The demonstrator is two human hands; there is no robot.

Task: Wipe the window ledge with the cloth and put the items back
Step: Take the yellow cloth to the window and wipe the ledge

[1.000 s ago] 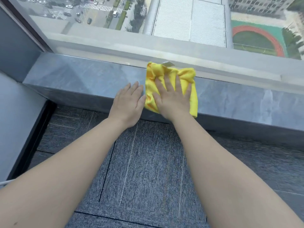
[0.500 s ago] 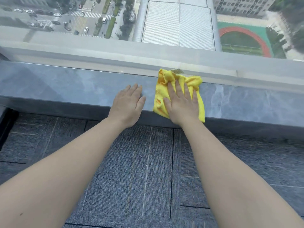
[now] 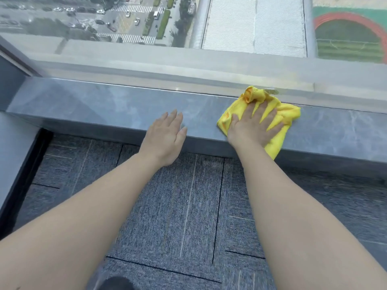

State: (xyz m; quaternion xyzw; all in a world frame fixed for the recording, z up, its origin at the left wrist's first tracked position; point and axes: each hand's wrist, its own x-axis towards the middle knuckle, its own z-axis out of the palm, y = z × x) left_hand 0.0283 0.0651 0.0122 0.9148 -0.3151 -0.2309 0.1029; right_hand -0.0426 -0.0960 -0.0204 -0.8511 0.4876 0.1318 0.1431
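Observation:
A grey marbled window ledge (image 3: 100,107) runs across the view below the glass. A crumpled yellow cloth (image 3: 287,114) lies on it right of centre, one corner hanging over the front edge. My right hand (image 3: 251,126) lies flat on the cloth, fingers spread, pressing it onto the ledge. My left hand (image 3: 165,135) rests flat on the ledge's front edge a little to the left, holding nothing. No other items show on the ledge.
The window pane (image 3: 230,28) stands directly behind the ledge. A grey wall panel (image 3: 12,147) closes the left end. Blue-grey carpet tiles (image 3: 178,206) cover the floor below. A dark shoe tip (image 3: 115,283) shows at the bottom edge.
My right hand has slid the cloth to the right along the ledge, widening the gap to my left hand, which also shifted right along the ledge.

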